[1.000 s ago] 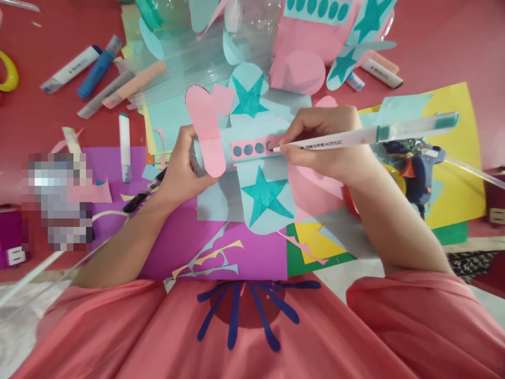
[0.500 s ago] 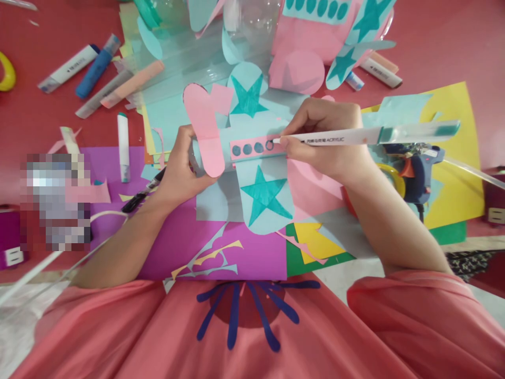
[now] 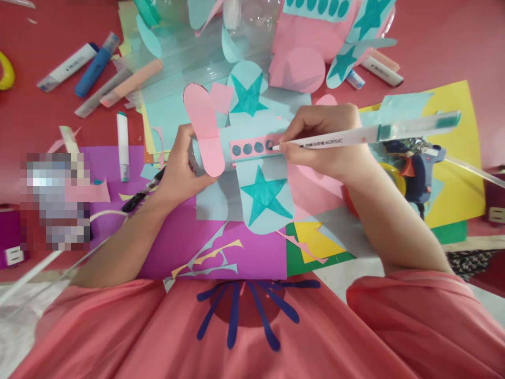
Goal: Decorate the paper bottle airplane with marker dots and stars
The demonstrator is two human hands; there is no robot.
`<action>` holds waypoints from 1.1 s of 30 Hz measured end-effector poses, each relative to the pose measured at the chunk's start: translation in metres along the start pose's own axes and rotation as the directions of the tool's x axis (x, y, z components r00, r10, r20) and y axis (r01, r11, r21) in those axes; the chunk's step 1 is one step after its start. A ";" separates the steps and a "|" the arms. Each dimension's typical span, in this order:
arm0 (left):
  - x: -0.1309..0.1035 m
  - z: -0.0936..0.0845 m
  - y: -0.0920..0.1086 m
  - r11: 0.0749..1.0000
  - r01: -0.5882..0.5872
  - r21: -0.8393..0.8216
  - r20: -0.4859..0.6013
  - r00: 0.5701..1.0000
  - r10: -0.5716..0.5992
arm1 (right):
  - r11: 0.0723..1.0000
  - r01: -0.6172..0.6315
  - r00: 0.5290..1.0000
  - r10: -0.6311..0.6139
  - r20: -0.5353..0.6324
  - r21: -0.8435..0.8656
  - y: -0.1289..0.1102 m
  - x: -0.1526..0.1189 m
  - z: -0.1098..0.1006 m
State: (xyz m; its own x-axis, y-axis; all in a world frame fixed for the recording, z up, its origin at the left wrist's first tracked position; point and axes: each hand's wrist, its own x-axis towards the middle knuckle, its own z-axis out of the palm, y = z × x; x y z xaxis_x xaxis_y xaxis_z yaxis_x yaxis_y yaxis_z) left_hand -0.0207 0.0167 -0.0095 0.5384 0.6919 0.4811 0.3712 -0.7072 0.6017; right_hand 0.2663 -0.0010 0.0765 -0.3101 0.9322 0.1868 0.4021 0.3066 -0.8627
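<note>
Plane (image 3: pixel 256 128) lay crosswise before the person, over sheets (image 3: pixel 214 204) on the red surface (image 3: pixel 445 50); couldn't tell if it rested on them or was held just above. Left hand (image 3: pixel 185 171) grasped it round the tail end, presumably to stop the rounded body rolling. Pink tail (image 3: pixel 208 131) was right by that grip. Right hand (image 3: pixel 330 123) pinched a marker (image 3: pixel 343 140) close to its tip, likely for fine control. Nib (image 3: pixel 275 148) was at the fourth circle (image 3: pixel 270 142) on the pink strip (image 3: pixel 253 149), touching or nearly; three dots filled, fourth outlined, centre pale. Strip faced up, so easy to reach. Starred wings (image 3: pixel 266 208) spread near and far, out of the nib's way. Some loose markers (image 3: pixel 123 145) lay left, glue gun (image 3: pixel 424 171) right, both apart from the plane.
</note>
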 end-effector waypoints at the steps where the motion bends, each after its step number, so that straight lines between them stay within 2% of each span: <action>1: 0.000 0.001 0.000 1.000 -0.011 0.010 -0.020 1.000 0.011 | 1.000 -0.003 1.000 0.003 -0.004 0.006 0.000 0.000 0.000; 4: 0.001 0.004 0.001 0.999 -0.024 0.034 -0.069 0.997 0.026 | 1.000 -0.020 1.000 0.019 -0.019 -0.008 0.003 0.001 0.000; 8: 0.001 0.002 0.001 1.000 -0.002 0.024 -0.041 0.999 0.003 | 0.998 -0.039 0.997 0.036 -0.062 -0.047 0.005 0.000 0.002; 12: 0.001 0.000 0.000 1.000 0.004 -0.004 -0.002 1.000 -0.004 | 0.999 0.028 0.994 -0.025 -0.107 0.028 0.006 -0.001 0.005; 14: 0.001 0.003 0.001 1.000 0.022 -0.012 -0.028 0.999 -0.022 | 0.998 0.035 0.994 -0.029 -0.105 0.052 0.005 -0.001 0.006; 19: 0.001 0.010 0.001 1.000 0.028 0.007 -0.118 0.993 -0.027 | 0.997 -0.077 0.996 0.077 -0.055 -0.012 0.001 -0.002 0.005; 25: -0.001 0.007 0.000 0.998 0.056 -0.039 -0.063 0.996 -0.058 | 0.997 -0.078 0.997 0.079 0.007 -0.015 0.001 -0.002 0.002; 29: -0.002 0.003 0.000 0.991 0.098 -0.087 -0.032 0.994 -0.101 | 0.997 -0.070 0.998 0.070 -0.001 -0.014 0.003 -0.001 0.002; 33: -0.001 0.003 0.000 0.999 0.030 -0.036 -0.038 0.999 -0.031 | 0.998 -0.053 0.997 0.052 -0.054 -0.018 0.004 -0.001 0.004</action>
State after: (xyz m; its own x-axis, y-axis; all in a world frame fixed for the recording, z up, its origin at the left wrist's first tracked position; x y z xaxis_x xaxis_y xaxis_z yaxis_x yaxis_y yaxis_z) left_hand -0.0189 0.0159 -0.0121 0.4977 0.7187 0.4856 0.3594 -0.6804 0.6387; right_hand 0.2647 -0.0013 0.0714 -0.2416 0.9560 0.1664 0.4333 0.2597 -0.8630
